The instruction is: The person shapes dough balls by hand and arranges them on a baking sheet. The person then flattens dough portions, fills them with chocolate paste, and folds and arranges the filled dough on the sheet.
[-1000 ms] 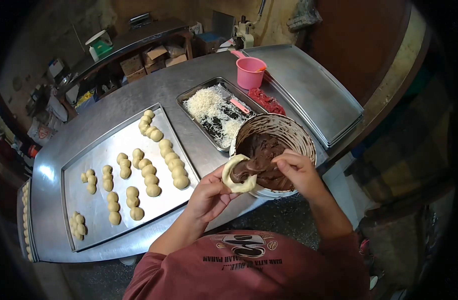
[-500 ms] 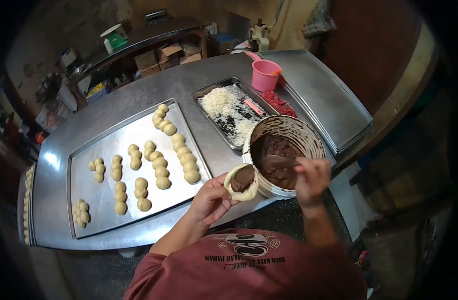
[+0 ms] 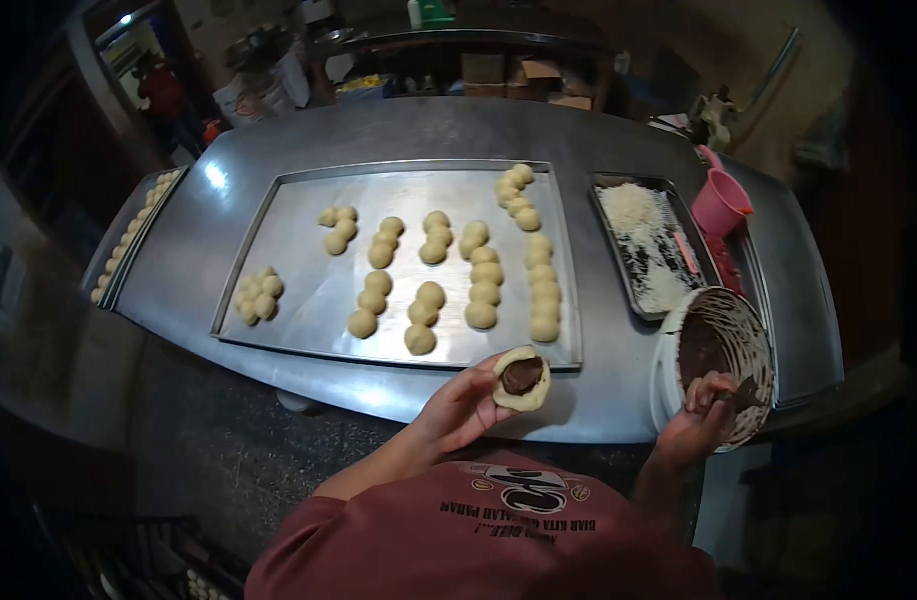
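My left hand (image 3: 465,402) holds a flattened piece of dough (image 3: 530,398) by its edge, with a mound of chocolate filling (image 3: 522,376) in its middle. My right hand (image 3: 700,420) is closed over the near rim of a white bucket (image 3: 665,375), gripping a chocolate-coated spatula (image 3: 746,394). Dark chocolate paste (image 3: 700,350) lies in the bucket and smears its inner wall. Left of the bucket, a large metal tray (image 3: 318,345) carries rows of small dough balls (image 3: 483,292).
Behind the bucket stand a dark tray (image 3: 633,292) of grated white shreds and a pink dipper (image 3: 720,203). Stacked metal trays (image 3: 803,330) lie at the right. Another tray of dough balls (image 3: 138,228) sits at the table's left end. A person (image 3: 163,95) is in the far doorway.
The view has swung left, so the table sits further right. My left hand still holds the filled dough. My right hand has turned, with the spatula still at the bucket.
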`<state>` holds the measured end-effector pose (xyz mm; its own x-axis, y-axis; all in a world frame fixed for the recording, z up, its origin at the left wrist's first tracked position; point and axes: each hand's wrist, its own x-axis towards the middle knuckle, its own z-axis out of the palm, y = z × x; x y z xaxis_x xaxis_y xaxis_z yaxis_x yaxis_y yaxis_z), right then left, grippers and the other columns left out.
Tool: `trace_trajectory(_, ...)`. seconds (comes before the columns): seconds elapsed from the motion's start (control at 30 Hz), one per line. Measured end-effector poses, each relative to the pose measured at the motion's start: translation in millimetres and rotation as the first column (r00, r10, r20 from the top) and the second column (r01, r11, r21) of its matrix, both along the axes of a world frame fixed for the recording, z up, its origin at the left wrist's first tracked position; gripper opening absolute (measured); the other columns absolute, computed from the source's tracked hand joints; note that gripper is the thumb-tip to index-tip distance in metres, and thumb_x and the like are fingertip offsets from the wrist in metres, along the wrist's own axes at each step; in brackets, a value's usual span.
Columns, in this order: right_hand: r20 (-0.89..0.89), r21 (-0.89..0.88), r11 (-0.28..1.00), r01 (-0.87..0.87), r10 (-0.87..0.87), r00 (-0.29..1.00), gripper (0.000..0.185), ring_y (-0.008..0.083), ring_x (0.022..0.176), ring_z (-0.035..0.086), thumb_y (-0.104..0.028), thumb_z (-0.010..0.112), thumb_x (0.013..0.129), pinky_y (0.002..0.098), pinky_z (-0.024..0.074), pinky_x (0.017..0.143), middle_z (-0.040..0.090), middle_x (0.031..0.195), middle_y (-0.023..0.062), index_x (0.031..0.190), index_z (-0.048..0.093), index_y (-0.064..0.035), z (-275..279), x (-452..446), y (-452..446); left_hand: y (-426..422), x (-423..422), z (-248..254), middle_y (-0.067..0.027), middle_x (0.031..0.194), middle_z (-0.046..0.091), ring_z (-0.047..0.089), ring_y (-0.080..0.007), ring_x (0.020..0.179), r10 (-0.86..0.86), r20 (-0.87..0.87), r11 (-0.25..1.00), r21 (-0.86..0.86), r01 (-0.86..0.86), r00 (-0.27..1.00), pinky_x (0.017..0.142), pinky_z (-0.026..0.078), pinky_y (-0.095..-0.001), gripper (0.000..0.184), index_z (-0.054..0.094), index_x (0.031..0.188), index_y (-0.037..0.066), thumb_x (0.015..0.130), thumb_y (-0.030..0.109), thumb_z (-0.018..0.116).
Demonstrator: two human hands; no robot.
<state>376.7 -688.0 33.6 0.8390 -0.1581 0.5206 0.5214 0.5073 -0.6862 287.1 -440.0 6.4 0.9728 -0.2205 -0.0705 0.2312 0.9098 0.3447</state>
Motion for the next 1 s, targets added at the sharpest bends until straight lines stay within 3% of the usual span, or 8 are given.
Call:
trace_trajectory(0.27,-0.109,0.128,0.987,-0.102,0.116,0.987,0.009,0.0077,0.058,0.029,-0.01,0.045,0.083,0.0183,0.0247,0.05,0.036,0.073,0.0016,0.079,0.05,-0.0045,-3,-12,120,118,-62,-6,-0.0203,0.124,0.041,0.047,-0.0289,0.11,0.212,0.015,0.977,-0.034,-0.211,0.977,0.086,0.045,-0.0354,0.047,0.034,0.124,-0.002,0.085,0.024,0.04)
trace_trajectory(0.4,-0.102,0.048,0.992,-0.12,0.125,0.987,0.008,0.0073,0.058,0.03,-0.01,0.045,0.083,0.0184,0.0251,0.049,0.036,0.074,0.0019,0.08,0.05,-0.0041,-3,-21,174,170,-79,11,-0.0184,0.117,0.048,0.05,-0.0272,0.105,0.487,-0.041,0.858,0.208,-0.47,0.872,0.086,0.046,-0.0363,0.043,0.04,0.12,-0.002,0.086,0.025,0.042)
trace_trajectory(0.57,-0.09,0.044,0.995,-0.093,0.097,0.991,0.009,0.0066,0.059,0.03,-0.01,0.045,0.084,0.0179,0.0254,0.05,0.038,0.074,0.0019,0.082,0.05,-0.0028,-8,-33,215,251,-89,-12,-0.0161,0.11,0.053,0.054,-0.0246,0.099,0.662,-0.059,0.708,0.377,-0.597,0.747,0.082,0.047,-0.0337,0.039,0.044,0.115,-0.001,0.086,0.025,0.044)
trace_trajectory(0.63,-0.091,0.023,0.998,-0.058,0.059,0.994,0.01,0.0065,0.058,0.03,-0.009,0.044,0.084,0.0177,0.0253,0.05,0.039,0.074,0.0019,0.083,0.051,-0.0023,-10,-37,225,292,-83,-20,-0.0134,0.103,0.056,0.056,-0.0216,0.093,0.72,-0.146,0.65,0.484,-0.586,0.678,0.077,0.047,-0.0311,0.035,0.047,0.111,0.0,0.086,0.024,0.045)
trace_trajectory(0.73,-0.093,-0.032,0.999,0.021,-0.023,0.995,0.012,0.0061,0.058,0.031,-0.009,0.043,0.085,0.0174,0.025,0.05,0.041,0.074,0.0021,0.086,0.052,-0.0009,-15,-43,233,352,-56,-17,-0.0108,0.099,0.058,0.057,-0.0192,0.088,0.722,-0.132,0.607,0.592,-0.53,0.679,0.071,0.047,-0.0284,0.032,0.051,0.109,0.001,0.087,0.024,0.045)
trace_trajectory(0.9,-0.137,-0.082,0.985,0.152,-0.162,0.977,0.016,0.0061,0.058,0.031,-0.008,0.041,0.085,0.0171,0.0245,0.051,0.043,0.074,0.0019,0.091,0.052,0.0003,-12,-52,228,447,40,2,-0.0092,0.096,0.06,0.057,-0.0164,0.082,0.565,0.064,0.505,0.762,-0.406,0.823,0.067,0.045,-0.0264,0.031,0.056,0.107,0.006,0.086,0.026,0.044)
trace_trajectory(1.0,-0.116,-0.129,0.977,0.172,-0.187,0.975,0.017,0.0056,0.059,0.032,-0.01,0.04,0.087,0.0169,0.0259,0.051,0.047,0.081,0.0033,0.093,0.052,0.0004,-19,-56,216,487,94,-5,-0.008,0.097,0.06,0.057,-0.0163,0.083,0.516,0.032,0.497,0.803,-0.33,0.856,0.07,0.044,-0.0277,0.032,0.056,0.108,0.009,0.085,0.029,0.045)
